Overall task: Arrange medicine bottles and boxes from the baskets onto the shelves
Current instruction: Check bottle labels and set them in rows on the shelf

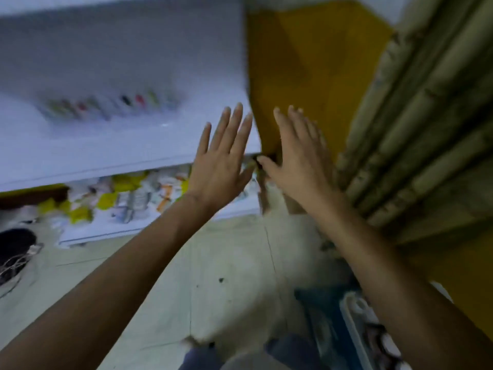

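Shelves [128, 166] of blurred medicine boxes [133, 194] stand behind left hand [218, 169] and right hand [296, 166], both raised, fingers [236, 124] straight, loosely spread.

No text was legible. Coloured labels on row of items [112, 105] on upper shelf [120, 158] were motion-blurred, unreadable. Print on yellow-and-white boxes [133, 194] on lower shelf [106, 231] was smeared too.
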